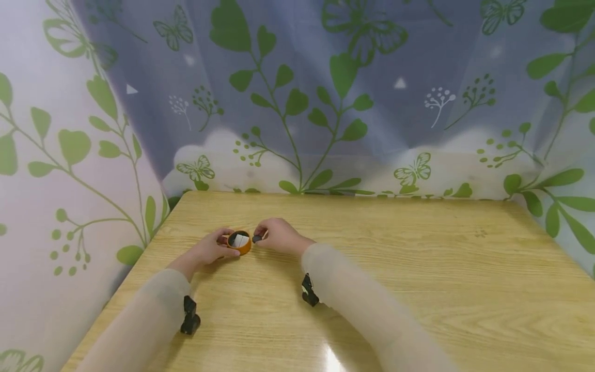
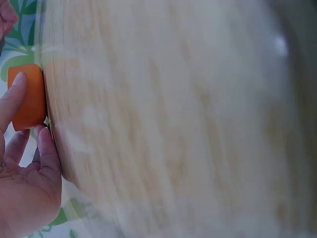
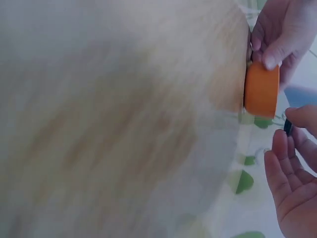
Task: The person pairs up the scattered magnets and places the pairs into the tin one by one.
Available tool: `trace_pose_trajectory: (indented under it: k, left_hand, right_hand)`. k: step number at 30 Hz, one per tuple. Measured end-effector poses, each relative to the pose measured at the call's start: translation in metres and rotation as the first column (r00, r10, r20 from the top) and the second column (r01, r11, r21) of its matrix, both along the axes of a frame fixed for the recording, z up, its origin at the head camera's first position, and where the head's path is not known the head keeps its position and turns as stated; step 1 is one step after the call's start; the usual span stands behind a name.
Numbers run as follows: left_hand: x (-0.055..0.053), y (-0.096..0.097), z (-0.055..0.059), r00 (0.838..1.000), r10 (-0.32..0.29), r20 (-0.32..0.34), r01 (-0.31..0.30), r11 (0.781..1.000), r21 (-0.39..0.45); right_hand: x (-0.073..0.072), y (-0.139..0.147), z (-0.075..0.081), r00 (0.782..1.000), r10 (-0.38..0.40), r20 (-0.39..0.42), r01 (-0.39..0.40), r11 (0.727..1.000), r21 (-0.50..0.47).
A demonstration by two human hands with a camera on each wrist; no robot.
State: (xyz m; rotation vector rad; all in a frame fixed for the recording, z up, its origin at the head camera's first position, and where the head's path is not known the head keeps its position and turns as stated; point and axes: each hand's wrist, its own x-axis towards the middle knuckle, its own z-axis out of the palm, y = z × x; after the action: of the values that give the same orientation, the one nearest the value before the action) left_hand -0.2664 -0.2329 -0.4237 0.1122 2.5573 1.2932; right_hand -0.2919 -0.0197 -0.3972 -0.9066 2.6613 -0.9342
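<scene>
A small round orange container with a dark inside stands on the table toward the left. White flat pieces lie in it; what they are is too small to tell. My left hand holds the container from its left, thumb on the near side and fingers on the far side. Just right of the rim, my right hand pinches a small dark piece between thumb and fingertips, apart from the container. In the left wrist view, the left thumb lies on the orange wall.
The light wooden table stretches to the right and toward me. Behind it hangs a blue and white cloth printed with green leaves and butterflies. A pale patterned cloth rises along the left edge. Each sleeve carries a black device.
</scene>
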Motion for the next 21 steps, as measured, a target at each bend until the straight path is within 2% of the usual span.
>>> trace_pose_trajectory:
  k: [11, 15, 21]
  left_hand:
    - [0.003, 0.0, 0.0, 0.999, 0.011, 0.033, -0.013, 0.999, 0.046]
    - [0.002, 0.005, -0.002, 1.0, -0.007, 0.028, 0.005, 0.999, 0.048]
    - [-0.002, 0.012, 0.0, 1.0, -0.007, 0.025, 0.006, 0.998, 0.061]
  right_hand:
    - [0.001, -0.027, -0.01, 0.997, -0.049, 0.052, 0.054, 0.993, -0.1]
    - [0.003, -0.027, -0.013, 0.996, -0.071, 0.058, 0.076, 0.993, -0.094]
    - [0.004, -0.02, -0.009, 0.993, -0.094, 0.067, 0.101, 0.99, -0.103]
